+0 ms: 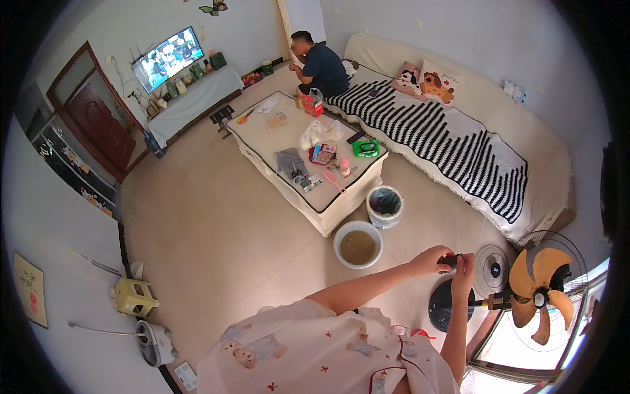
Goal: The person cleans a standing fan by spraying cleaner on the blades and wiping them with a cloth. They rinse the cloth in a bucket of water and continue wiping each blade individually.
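Observation:
Before me, my left hand (430, 261) and my right hand (463, 270) meet over a small dark object (447, 264). The fingers of both are closed on it, and they hide part of it, so I cannot tell exactly what it is. Just to the right stands a pedestal fan with orange blades (540, 297), its blades uncovered at the front. A wire grille guard with a round centre badge (492, 270) is beside the fan, close to my right hand. Below my hands, the fan's round black base (445, 306) rests on the tiled floor.
A white basin (339, 242) of murky water and a lined waste bin (385, 222) stand by the cluttered coffee table (315, 206). Someone (322, 69) sits beside the covered sofa (544, 167). A yellow stool (135, 297) and mop bucket (156, 344) line the left wall.

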`<move>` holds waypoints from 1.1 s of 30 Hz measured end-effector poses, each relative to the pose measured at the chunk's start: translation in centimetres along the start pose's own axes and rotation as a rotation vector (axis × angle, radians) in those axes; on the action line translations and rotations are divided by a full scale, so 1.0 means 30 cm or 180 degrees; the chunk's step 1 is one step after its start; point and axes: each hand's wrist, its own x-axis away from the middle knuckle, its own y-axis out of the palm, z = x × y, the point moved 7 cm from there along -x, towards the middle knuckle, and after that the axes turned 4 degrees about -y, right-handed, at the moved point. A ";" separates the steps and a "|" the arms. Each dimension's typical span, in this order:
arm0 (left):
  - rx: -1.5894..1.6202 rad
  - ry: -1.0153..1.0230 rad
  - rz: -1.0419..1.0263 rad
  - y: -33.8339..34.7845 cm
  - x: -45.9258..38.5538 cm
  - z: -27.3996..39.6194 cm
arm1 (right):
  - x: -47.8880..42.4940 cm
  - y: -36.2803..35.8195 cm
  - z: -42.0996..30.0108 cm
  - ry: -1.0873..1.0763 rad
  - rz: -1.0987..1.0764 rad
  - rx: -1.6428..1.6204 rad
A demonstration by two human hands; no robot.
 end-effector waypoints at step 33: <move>0.4575 -0.2799 -0.2350 0.778 0.148 -0.400 | 0.284 -0.110 -0.044 0.1746 0.1015 0.1452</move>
